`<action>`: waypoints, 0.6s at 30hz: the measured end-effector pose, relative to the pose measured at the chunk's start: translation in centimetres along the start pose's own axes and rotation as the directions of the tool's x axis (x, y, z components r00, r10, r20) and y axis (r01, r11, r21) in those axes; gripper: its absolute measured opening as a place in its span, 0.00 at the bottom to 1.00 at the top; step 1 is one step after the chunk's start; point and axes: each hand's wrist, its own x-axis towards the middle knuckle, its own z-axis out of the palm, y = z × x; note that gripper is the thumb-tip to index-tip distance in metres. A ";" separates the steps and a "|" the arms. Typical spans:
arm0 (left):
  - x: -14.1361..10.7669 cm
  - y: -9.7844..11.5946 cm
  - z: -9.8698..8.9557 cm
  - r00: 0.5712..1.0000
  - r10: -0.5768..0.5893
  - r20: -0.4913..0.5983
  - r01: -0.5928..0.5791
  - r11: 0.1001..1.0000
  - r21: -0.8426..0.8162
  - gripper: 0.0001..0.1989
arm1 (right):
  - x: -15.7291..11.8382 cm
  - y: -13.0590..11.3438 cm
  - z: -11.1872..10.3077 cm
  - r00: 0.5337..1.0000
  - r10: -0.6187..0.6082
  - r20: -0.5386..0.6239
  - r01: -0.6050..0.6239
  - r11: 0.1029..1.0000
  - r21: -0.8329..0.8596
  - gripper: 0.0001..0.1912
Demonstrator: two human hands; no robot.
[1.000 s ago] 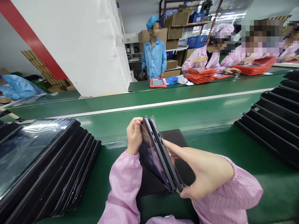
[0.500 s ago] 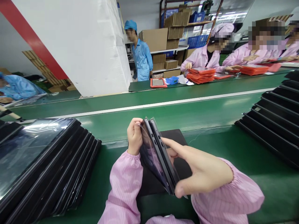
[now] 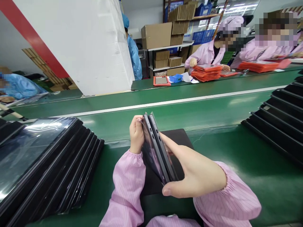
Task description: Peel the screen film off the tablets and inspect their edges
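Two thin black tablets (image 3: 157, 148) with clear film on their faces stand on edge, side by side, between my hands. My left hand (image 3: 136, 134) is closed on their far left corner. Around their right side and near end, my right hand (image 3: 194, 170) grips them, its thumb at the near corner and its other fingers partly hidden behind. Small ports show along the upward edges. Beneath them a flat black pad (image 3: 176, 138) lies on the green work surface.
A fanned stack of film-covered black tablets (image 3: 54, 160) lies at the left, another black stack (image 3: 281, 116) at the right. Across the green belt (image 3: 189, 115), people in pink sit by orange stacks (image 3: 205, 73). A person in blue (image 3: 134, 56) stands beside the white pillar (image 3: 94, 47).
Both tablets have moved slightly up and left and stand steeper, with my right hand shifted left along with them. The standing person in blue has moved left, partly behind the pillar.
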 end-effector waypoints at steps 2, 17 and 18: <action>0.1 0.0 0.0 1.000 -0.017 -0.002 0.017 1.000 -0.020 0.23 | -0.1 0.0 0.1 1.000 -0.004 0.003 0.004 1.000 -0.018 0.61; 0.1 0.3 0.0 1.000 -0.025 -0.013 0.025 1.000 -0.007 0.25 | -0.1 -0.2 0.1 1.000 0.024 -0.007 -0.024 0.997 -0.069 0.64; 0.1 0.3 0.0 1.000 -0.025 -0.012 0.025 1.000 -0.006 0.24 | -0.1 -0.2 0.1 1.000 0.025 -0.009 -0.025 0.997 -0.069 0.64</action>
